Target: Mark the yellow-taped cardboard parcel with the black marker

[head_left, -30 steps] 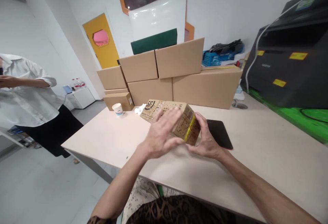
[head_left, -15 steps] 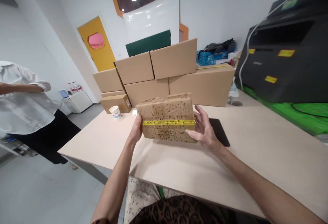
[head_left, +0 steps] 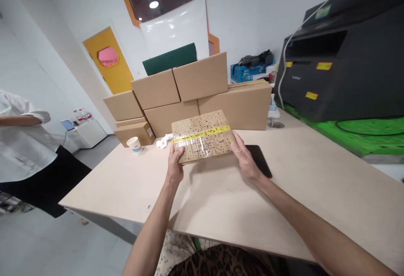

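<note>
A speckled cardboard box (head_left: 202,143) with a yellow tape strip across it is held above the pale table (head_left: 217,208), its broad face tilted up toward me. My left hand (head_left: 175,164) grips its left end, thumb on the near face. Around the right end my right hand (head_left: 245,158) is closed, with the fingers partly hidden. A flat black object (head_left: 259,161) lies on the table beside and partly behind my right hand.
Stacked plain boxes (head_left: 202,78) line the table's back, topped by a green box (head_left: 170,59). A paper cup (head_left: 134,144) and crumpled tissue (head_left: 163,141) stand before them. A large black machine (head_left: 341,70) is at right. A person in a white shirt (head_left: 19,141) stands at left.
The speckled box has turned so its broad taped face tilts upward. My right hand, more open before, has closed on its right end. The view has shifted slightly to the right.
</note>
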`<state>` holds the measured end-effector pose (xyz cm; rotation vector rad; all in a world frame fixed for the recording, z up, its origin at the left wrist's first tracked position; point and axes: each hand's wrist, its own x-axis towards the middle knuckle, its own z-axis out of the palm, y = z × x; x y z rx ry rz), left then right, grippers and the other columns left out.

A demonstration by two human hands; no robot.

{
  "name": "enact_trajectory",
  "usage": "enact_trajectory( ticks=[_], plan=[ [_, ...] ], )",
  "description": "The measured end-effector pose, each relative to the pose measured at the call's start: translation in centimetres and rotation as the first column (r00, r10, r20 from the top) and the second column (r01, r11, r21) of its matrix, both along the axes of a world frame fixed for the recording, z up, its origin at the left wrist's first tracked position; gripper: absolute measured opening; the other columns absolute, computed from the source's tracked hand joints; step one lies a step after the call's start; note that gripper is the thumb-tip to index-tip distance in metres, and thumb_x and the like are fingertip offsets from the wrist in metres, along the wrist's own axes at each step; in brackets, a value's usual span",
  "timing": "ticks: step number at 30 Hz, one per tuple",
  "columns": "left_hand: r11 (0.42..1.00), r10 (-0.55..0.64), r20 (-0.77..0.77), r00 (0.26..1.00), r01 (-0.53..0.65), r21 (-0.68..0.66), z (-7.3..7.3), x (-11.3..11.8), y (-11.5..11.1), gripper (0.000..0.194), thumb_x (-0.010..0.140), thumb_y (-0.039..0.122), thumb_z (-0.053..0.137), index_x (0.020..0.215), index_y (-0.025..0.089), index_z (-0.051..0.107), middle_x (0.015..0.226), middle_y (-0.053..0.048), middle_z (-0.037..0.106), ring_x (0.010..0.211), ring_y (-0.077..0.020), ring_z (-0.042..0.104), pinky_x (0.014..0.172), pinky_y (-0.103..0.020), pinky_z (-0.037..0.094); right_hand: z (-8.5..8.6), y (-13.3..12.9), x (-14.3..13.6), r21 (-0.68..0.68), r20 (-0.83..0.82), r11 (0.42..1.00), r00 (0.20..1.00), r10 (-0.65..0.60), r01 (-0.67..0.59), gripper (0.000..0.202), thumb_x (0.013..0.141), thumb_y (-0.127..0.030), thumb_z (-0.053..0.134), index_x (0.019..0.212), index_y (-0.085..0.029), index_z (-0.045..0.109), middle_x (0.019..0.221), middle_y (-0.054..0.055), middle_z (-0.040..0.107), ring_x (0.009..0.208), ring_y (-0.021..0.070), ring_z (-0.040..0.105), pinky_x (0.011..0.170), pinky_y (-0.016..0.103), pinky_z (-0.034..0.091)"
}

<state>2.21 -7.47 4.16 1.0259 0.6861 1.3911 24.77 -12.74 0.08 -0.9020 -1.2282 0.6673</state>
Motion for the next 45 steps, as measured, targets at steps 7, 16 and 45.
enact_trajectory(
  ticks=[7,16,45],
  plan=[
    [0.933,0.058,0.033,0.998,-0.042,-0.358,1.2,0.1,-0.4,0.050,0.074,0.045,0.077,0.119,0.023,0.068,0.103,-0.005,0.078,0.084,-0.0232,0.072,0.069,-0.034,0.059,0.5,-0.9,-0.2,0.103,0.236,0.984,0.957,-0.168,0.147,0.082,0.095,-0.058,0.062,0.165,-0.035,0.026,0.168,0.011,0.038,0.155,0.0354,0.035,0.128,0.062,0.026],
    [0.960,-0.196,-0.195,0.961,0.147,-0.238,1.6,-1.8,-1.7,0.092,0.078,0.093,0.050,0.142,0.028,0.059,0.141,-0.016,0.065,0.111,-0.0338,0.069,0.075,-0.040,0.060,1.0,-0.2,0.2,0.021,0.015,0.995,0.996,-0.093,0.092,0.082,0.093,-0.061,0.064,0.163,-0.032,0.032,0.164,0.008,0.045,0.152,0.0314,0.042,0.128,0.054,0.030],
    [0.786,0.462,-0.535,0.707,-0.047,0.616,3.6,-3.0,-3.3,0.062,0.080,0.041,0.085,0.139,0.035,0.066,0.164,-0.004,0.047,0.158,-0.0304,0.032,0.131,-0.048,0.020,1.7,0.5,1.5,-0.011,-0.299,0.997,0.951,-0.077,0.077,0.064,0.087,-0.067,0.067,0.138,-0.029,0.063,0.126,0.007,0.074,0.120,0.0323,0.066,0.100,0.051,0.055]
  ],
)
